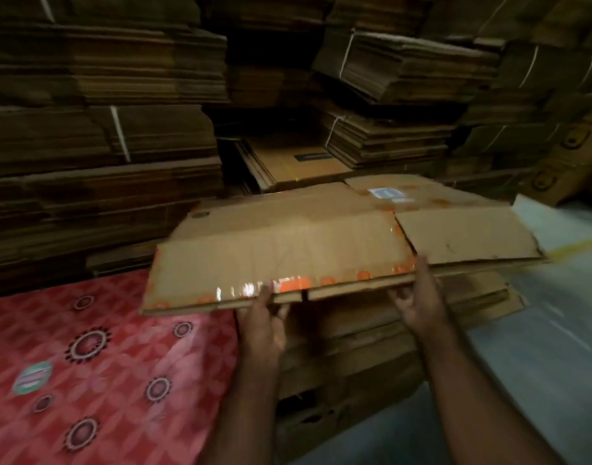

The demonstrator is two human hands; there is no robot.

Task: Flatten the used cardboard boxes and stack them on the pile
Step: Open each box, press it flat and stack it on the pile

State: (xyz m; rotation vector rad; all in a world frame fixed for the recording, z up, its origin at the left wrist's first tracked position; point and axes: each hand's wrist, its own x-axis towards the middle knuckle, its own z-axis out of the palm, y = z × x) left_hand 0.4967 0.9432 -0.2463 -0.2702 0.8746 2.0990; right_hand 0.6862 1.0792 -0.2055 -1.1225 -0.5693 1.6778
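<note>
Above the low pile [372,337] of flattened cardboard, the flattened box [321,243] hid most fingers of both hands — blur softened the rest. The left hand [262,317] and right hand [419,300] gripped its near edge, thumbs on top, forearms outstretched.

Looks like a cardboard storeroom or recycling depot, dimly lit. Walls of flattened cartons [100,95] stacked high on the left & back, many bundles tied w/ white string [120,134]. More tied bundles [405,65] lean at the rear right. Bare pale concrete floor [539,330] on the right, a red patterned mat [96,380] spread on the left.
</note>
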